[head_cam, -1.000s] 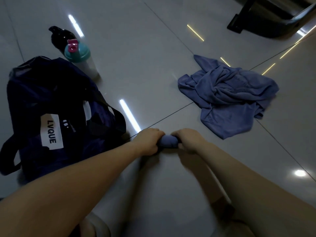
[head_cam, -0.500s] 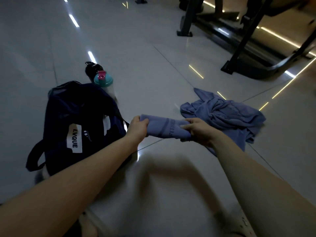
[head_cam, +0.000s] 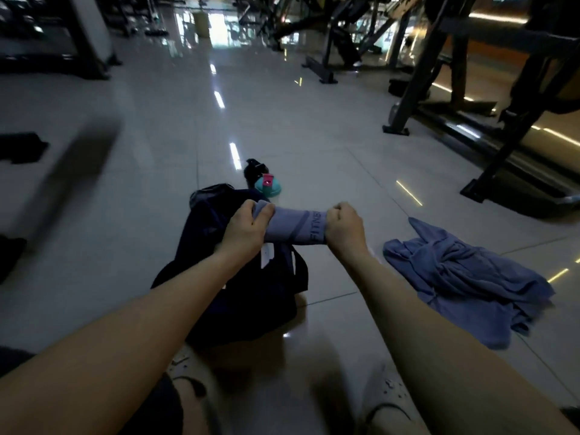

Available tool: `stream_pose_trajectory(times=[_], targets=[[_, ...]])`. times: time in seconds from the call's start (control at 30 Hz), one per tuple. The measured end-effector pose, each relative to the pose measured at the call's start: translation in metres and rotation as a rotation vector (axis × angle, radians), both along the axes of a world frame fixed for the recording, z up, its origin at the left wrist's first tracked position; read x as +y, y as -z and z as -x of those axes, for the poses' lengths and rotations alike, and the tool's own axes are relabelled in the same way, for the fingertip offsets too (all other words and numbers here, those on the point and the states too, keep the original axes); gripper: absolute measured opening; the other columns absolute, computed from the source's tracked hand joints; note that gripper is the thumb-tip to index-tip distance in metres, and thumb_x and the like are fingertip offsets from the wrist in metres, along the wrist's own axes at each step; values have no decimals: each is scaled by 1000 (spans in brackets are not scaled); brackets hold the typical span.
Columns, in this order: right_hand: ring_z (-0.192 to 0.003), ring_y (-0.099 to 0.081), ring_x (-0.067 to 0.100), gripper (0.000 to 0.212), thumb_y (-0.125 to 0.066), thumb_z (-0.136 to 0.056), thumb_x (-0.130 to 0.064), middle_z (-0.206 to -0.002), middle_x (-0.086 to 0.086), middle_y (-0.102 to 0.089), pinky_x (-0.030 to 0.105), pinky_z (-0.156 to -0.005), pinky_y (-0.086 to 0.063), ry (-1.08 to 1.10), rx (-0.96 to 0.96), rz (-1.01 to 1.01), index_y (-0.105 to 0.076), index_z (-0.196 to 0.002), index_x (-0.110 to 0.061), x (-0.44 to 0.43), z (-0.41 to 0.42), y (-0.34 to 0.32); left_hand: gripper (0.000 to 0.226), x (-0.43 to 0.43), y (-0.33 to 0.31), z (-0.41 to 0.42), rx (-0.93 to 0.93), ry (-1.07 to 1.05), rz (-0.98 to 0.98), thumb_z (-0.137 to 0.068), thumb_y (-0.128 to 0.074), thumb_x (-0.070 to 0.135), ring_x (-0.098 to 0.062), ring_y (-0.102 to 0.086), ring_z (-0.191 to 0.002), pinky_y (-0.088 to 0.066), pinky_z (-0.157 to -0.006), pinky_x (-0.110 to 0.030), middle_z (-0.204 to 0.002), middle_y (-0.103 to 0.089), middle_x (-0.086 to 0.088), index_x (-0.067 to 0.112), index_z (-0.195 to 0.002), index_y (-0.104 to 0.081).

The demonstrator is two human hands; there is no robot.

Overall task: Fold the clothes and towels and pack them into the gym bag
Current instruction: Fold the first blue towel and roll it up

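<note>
Glossy grey gym floor (head_cam: 314, 136), machines from twelve to two o'clock. Rolled blue towel (head_cam: 298, 227) clenched at each end in left hand (head_cam: 248, 230) and right hand (head_cam: 345, 227), both fisted tight, over the dark gym bag (head_cam: 244, 293). Seemingly one piece ready for packing; crumpled blue garment (head_cam: 464, 277) at the bag's three o'clock, unfolded, yet to do.

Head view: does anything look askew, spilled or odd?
Only the crumpled blue-grey cloth lying unfolded on the grey tiled floor, right of the dark navy gym bag. Nothing looks spilled or damaged.
</note>
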State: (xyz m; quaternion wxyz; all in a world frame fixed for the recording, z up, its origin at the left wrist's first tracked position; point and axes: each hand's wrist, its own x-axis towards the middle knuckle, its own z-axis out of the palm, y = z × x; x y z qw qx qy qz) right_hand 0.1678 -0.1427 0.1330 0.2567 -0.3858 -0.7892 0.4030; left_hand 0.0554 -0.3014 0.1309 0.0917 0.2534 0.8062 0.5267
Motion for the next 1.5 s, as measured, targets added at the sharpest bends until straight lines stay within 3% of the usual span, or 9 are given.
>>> stream_pose_trajectory(times=[0.17, 0.37, 0.53, 0.63, 0.7, 0.87, 1.17, 1.3, 1.5], targets=[[-80, -52, 28, 18, -40, -97, -13, -90, 9, -58, 31, -66, -33, -128, -30, -25, -57, -96, -8, -11, 39, -7, 34, -36, -16, 36, -183, 56, 12, -97, -64, 40, -22, -63, -70, -49, -49, -23, -89, -66, -17, 6, -101, -63], [-80, -60, 28, 28, -38, -88, -24, -91, 10, -65, 36, -67, -49, -325, -101, 60, -58, -102, -11, 0, 59, 29, 29, -51, -1, 66, -530, 305, 95, -94, -71, 28, -12, -64, -58, -57, -68, -35, -71, -69, -5, 3, -110, -68], [-74, -63, 27, 26, -44, -98, -7, -98, 19, -64, 34, -56, -52, -481, -440, 394, -61, -118, -7, 31, 58, 59, 27, -40, 32, 94, -448, 387, 226, -93, -73, 25, -22, -70, -68, -59, -70, -37, -82, -73, -18, 4, -108, -71], [-75, -62, 26, 20, -56, -95, -11, -90, 18, -66, 36, -65, -54, -626, -756, 181, -65, -109, 0, 43, 67, 52, 25, -34, 41, 104, -416, 485, 315, -91, -75, 27, -27, -71, -78, -58, -71, -36, -94, -74, -22, 9, -108, -73], [-78, -61, 25, 27, -65, -92, -23, -89, 15, -69, 38, -74, -51, -674, -678, -30, -68, -99, 3, 40, 84, 39, 24, -32, 45, 108, -386, 525, 343, -89, -77, 30, -23, -69, -79, -57, -73, -36, -95, -74, -18, 14, -107, -74], [-111, -65, 14, 60, -85, -78, -29, -121, -1, -67, 30, -95, -54, -1051, -642, 315, -58, -131, -17, 9, 114, 9, 26, -30, 37, 118, -392, 603, 310, -90, -75, 30, -13, -70, -84, -56, -72, -27, -94, -74, 2, 26, -115, -72], [-86, -72, 22, 31, -87, -75, -21, -92, 8, -75, 30, -73, -59, -1047, -661, 260, -71, -98, -8, 33, 121, 43, 31, -28, 73, 109, -521, 271, 218, -97, -62, 48, -15, -62, -62, -51, -56, -30, -75, -68, -3, 19, -92, -70], [-78, -71, 19, 27, -88, -75, -19, -84, 7, -75, 31, -70, -59, -978, -584, 312, -70, -92, -8, 59, 113, 46, 40, -35, 125, 93, -177, 60, 818, -95, -64, 47, -18, -59, -64, -43, -55, -27, -76, -66, -3, 14, -73, -59], [-90, -72, 30, 36, -89, -73, -26, -93, 12, -75, 44, -81, -60, -1019, -592, 313, -71, -99, -8, 62, 110, 60, 70, -29, 151, 64, 43, 110, 1347, -68, -71, 80, -22, -66, -94, -46, -68, -30, -103, -67, -3, 20, -103, -63]])
